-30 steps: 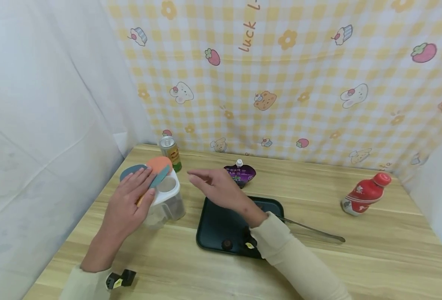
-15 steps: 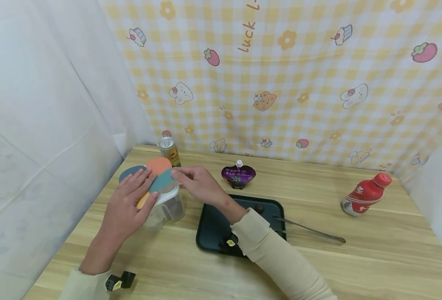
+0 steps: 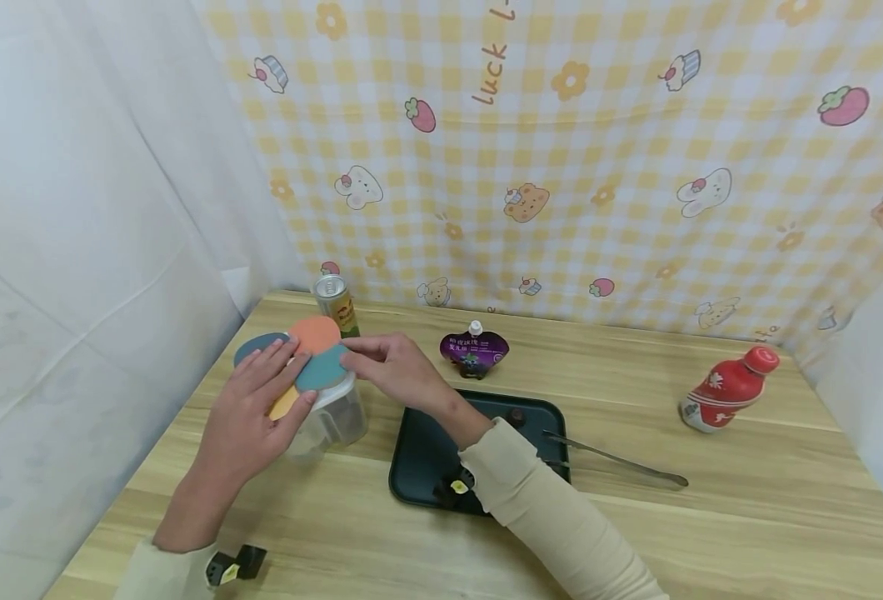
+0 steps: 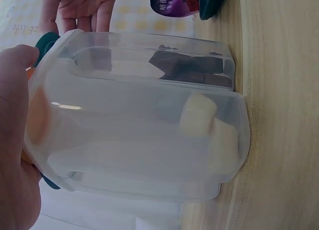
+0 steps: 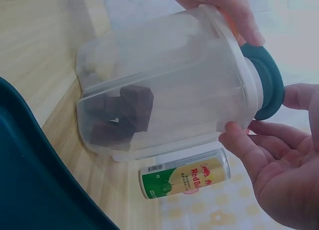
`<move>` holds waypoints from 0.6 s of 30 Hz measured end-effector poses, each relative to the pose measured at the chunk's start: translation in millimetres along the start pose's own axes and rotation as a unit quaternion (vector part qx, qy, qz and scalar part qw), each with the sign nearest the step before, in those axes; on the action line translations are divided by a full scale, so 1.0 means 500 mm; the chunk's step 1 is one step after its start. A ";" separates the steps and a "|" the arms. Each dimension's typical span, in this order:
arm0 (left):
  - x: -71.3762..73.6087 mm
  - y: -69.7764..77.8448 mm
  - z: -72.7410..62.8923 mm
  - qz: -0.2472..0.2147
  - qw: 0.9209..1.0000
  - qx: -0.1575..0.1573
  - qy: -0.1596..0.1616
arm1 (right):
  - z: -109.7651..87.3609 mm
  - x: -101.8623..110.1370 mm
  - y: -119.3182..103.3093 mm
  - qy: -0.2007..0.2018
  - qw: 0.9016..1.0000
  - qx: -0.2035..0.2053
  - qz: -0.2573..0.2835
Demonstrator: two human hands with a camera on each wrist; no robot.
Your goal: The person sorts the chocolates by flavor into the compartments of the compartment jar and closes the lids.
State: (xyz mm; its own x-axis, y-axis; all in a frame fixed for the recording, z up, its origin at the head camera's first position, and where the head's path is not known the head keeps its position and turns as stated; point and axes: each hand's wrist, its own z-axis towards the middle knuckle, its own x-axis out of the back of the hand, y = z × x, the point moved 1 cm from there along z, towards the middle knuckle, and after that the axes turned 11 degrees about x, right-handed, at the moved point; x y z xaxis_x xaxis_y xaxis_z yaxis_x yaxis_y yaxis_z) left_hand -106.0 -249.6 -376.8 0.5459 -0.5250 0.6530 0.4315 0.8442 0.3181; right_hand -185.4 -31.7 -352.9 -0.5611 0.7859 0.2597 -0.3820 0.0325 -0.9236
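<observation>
A clear storage container point(image 5: 174, 85) stands on the table at the left in the head view. Its top carries round flip lids: blue, orange point(image 3: 316, 335), yellow and teal point(image 3: 323, 367). My left hand point(image 3: 265, 392) rests on top with fingers spread across the lids. My right hand point(image 3: 404, 371) pinches the teal lid at its right edge, thumb on the lid and fingers under the rim, as the right wrist view shows. Inside the container, dark brown chunks point(image 5: 137, 108) lie in one compartment and pale pieces point(image 4: 199, 115) in another. The teal lid lies flat over its opening.
A Red Bull can point(image 3: 336, 307) stands behind the container. A purple spouted pouch point(image 3: 475, 350) is at the back. A dark tray point(image 3: 419, 467) sits under my right forearm, holding a small dark piece point(image 3: 515, 417) and tongs point(image 3: 621, 458). A red bottle point(image 3: 730, 387) stands right.
The teal lid has swung down from a raised tilt to flat. My right hand has moved left from beside the container onto it. The left hand has stayed in place.
</observation>
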 end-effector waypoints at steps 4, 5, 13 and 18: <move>0.003 0.001 -0.001 0.004 1.000 0.001 -0.006 | -0.001 -0.002 0.005 0.000 1.000 0.008 0.004; 0.003 0.001 0.000 0.004 1.000 0.001 -0.008 | -0.001 -0.002 0.006 0.001 1.000 0.010 0.006; 0.002 0.001 -0.001 0.007 1.000 0.001 -0.012 | -0.004 -0.003 0.012 -0.004 1.000 0.014 0.017; 0.002 0.001 -0.002 0.012 1.000 0.008 -0.016 | -0.005 -0.004 0.017 -0.008 0.999 0.018 0.049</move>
State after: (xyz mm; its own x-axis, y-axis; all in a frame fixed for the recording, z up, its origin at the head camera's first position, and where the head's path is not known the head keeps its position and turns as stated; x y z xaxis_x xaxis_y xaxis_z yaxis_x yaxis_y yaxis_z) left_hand -104.6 -249.7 -376.9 0.5326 -0.5002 0.6827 0.4070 0.8586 0.3115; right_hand -185.6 -31.7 -361.9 -0.6088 0.7739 0.1744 -0.3518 -0.0664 -0.9337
